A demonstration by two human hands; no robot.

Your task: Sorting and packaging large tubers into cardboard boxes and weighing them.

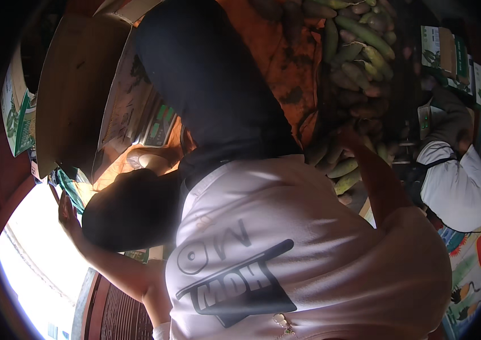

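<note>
The right hand [347, 137] reaches up toward 1 o'clock and lies against the bananas [359, 51], a big heap of green and yellowing fruit that runs from the top edge down to the wrist. Shadow hides the fingers, so I cannot tell whether they are closed on a fruit or only resting there. The left hand [66, 213] is out at 9 o'clock, open with fingers spread and holding nothing, just below the corner of a large cardboard box [76, 85]. The bananas look heavy as a mass and firm one by one, but the skins bruise, and single fruits would likely snap off if pulled. The safer hold seems to be the thick stem joining a bunch, with the weight supported from below. Between the box and the dark trouser leg [206, 85], at 11 o'clock, sits a scale [160, 123] with a green display. The heap lies on an orange-brown cloth [286, 62]. Printed cartons [16, 113] stand at the far left, and more at 2 o'clock. At 3 o'clock another person [456, 187], in white sleeves, bends over a bright patterned mat [479, 255]. Harsh daylight comes in at 8 o'clock.
</note>
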